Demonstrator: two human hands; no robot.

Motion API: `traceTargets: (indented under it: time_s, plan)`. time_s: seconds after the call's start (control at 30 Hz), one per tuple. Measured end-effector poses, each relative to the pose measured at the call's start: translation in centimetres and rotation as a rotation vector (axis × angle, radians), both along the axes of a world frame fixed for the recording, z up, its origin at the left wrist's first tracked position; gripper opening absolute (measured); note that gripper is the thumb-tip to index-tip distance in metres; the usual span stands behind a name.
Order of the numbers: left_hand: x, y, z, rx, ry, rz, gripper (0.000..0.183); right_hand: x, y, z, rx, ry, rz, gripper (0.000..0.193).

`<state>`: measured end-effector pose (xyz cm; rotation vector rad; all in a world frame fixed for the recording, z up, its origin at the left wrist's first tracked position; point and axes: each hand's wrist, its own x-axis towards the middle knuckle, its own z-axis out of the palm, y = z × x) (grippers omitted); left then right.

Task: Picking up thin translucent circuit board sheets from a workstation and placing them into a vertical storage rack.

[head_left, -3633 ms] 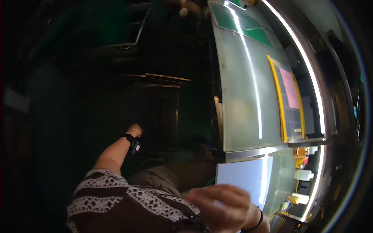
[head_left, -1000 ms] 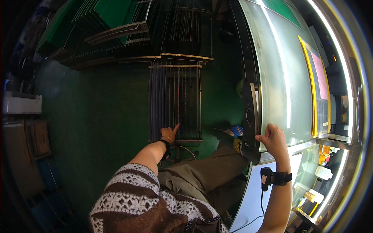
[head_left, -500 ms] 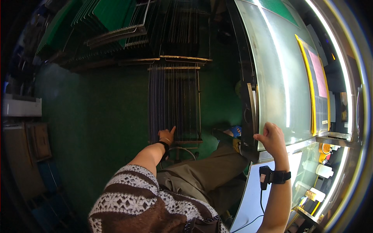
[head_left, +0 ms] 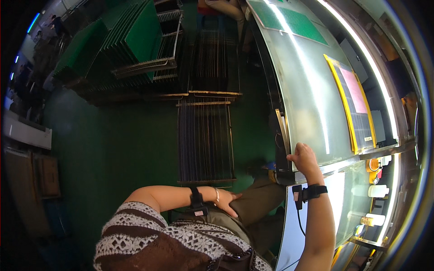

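Note:
My left hand (head_left: 227, 202) rests on the thigh of my olive trousers (head_left: 260, 198), its fingers stretched out and nothing in it. My right hand (head_left: 304, 159) is closed in a loose fist at the near left corner of the glass-topped light table (head_left: 307, 104), thumb toward the edge. I see nothing in it, though its curled fingers are partly hidden. Just beyond this hand, a thin light-coloured strip (head_left: 283, 131) stands along the table's dark side. Ahead of my knees is a low rack (head_left: 205, 140) with dark upright panels in rows.
Racks of green boards (head_left: 135, 40) stand at the far left. A yellow-framed sheet (head_left: 337, 90) with a pink patch and a green board (head_left: 289, 20) lie on the light table. White containers (head_left: 377, 191) line the right. Another person's leg (head_left: 230, 9) shows at the top.
My left hand has come back from above the low rack, where a finger was pointing, to my thigh. My right hand stays by the table corner, still closed. The view has shifted.

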<state>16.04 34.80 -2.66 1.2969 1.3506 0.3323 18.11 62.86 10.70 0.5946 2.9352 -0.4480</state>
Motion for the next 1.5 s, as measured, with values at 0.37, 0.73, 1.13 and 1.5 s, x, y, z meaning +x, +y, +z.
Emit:
traceTargets:
  time_s: [0.37,0.73,1.13,1.5]
  plan:
    - [3.2,3.6,1.7,-0.203,0.337,-0.153,0.121,18.1,-15.9,10.1,-0.374,0.029,0.038,0.014]
    - [4.2,5.0,-1.0,-0.199,0.303,-0.23,0.13,40.9,-25.2,-9.2,-0.642,0.023,-0.735,0.028]
    - [5.3,4.9,-1.4,-0.294,0.258,-0.229,0.132,42.8,-26.4,-10.9,-0.85,0.018,-0.8,0.027]
    - [4.3,6.1,-8.7,-0.196,0.316,-0.31,0.127,41.4,-24.9,-11.8,-1.057,0.03,-0.825,0.027]
